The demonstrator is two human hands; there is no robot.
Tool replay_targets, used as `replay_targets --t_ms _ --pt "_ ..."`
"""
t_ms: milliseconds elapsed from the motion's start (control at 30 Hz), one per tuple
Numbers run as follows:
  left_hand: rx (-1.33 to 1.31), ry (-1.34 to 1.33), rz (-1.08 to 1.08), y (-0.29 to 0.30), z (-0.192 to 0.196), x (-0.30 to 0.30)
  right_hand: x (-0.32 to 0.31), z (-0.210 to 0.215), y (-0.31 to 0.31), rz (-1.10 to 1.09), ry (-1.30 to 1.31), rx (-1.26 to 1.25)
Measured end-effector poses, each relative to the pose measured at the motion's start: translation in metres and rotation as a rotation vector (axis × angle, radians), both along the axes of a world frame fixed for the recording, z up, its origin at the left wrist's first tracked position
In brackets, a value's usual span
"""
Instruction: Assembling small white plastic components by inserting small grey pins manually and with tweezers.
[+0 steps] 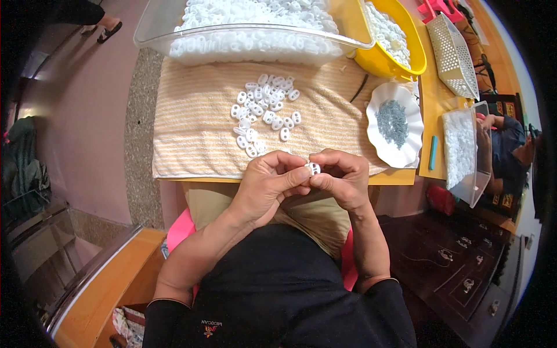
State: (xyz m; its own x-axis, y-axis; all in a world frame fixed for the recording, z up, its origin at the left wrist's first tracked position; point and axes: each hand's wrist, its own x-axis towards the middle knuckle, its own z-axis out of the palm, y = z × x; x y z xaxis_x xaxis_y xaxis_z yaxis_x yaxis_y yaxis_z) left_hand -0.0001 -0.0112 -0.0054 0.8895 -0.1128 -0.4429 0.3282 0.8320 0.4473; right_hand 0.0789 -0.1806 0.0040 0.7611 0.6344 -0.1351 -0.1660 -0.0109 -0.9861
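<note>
In front of my lap, at the near edge of the towel-covered table, my left hand [270, 181] and my right hand [343, 178] meet at their fingertips. Pinched between them is a small white two-holed plastic piece [314, 168] that looks like a cord lock. Thumb and forefinger of each hand close on it; the other fingers curl in. Just beyond my hands, a loose pile of the same white pieces [264, 101] lies on the striped towel [191, 116]. To the right, a white scalloped dish [376, 145] holds small grey metal bits, too fine to make out surely.
A large clear bin [249, 36] full of white pieces stands at the back. Beside it are a yellow basin [419, 55] and a white perforated basket [454, 55]. At right lie a teal stick [433, 152] and a clear box [478, 174]. Another person [510, 145] sits at far right.
</note>
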Motion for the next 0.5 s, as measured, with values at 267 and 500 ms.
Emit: replay_targets --t_ms 267,500 --pt "0.001 -0.003 0.011 -0.0018 -0.0003 -0.0028 -0.0023 0.0004 -0.0013 -0.007 -0.051 -0.004" --pt "-0.03 -0.004 -0.008 -0.0008 0.0001 -0.0027 -0.0053 0.0032 0.0018 -0.025 -0.052 0.013"
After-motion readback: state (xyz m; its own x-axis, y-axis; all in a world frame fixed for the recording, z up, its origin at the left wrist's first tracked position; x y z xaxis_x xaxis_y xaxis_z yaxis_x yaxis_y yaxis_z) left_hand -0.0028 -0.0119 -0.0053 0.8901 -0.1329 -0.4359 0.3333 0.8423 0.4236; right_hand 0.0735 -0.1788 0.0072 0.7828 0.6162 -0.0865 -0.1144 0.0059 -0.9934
